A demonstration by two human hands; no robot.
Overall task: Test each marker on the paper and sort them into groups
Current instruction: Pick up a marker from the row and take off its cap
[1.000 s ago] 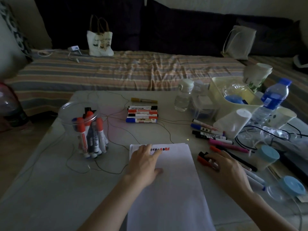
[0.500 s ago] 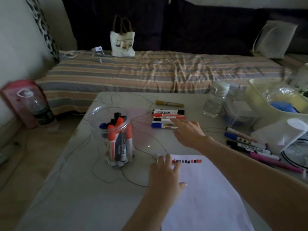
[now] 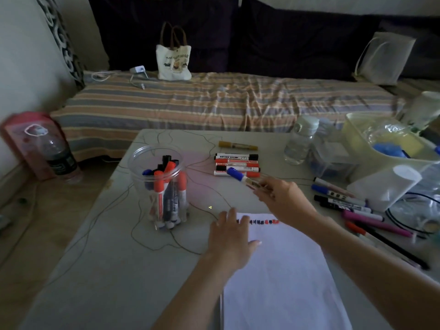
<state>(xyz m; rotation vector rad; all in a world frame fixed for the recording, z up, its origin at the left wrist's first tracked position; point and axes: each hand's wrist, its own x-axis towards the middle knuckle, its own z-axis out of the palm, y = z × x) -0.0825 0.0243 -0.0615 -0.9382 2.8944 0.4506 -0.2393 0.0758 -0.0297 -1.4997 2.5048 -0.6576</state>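
**A:** How far along is the sorting?

**B:** On the pale tabletop (image 3: 95, 270), the white paper sheet (image 3: 281, 282) carries one short row of test marks. A clear plastic jar (image 3: 158, 184) holds untested markers.

**A:** And the hands?

**B:** The left hand (image 3: 229, 236) lies flat on the paper. The right hand (image 3: 283, 198) pinches a blue-capped white marker (image 3: 240, 177), lifted above the sorted row.

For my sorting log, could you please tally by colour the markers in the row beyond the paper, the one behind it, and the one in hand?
black markers: 2, in the row
red markers: 2, in the row
yellow marker: 1, lying apart behind the row
blue marker: 1, held by the right hand
Total: 6
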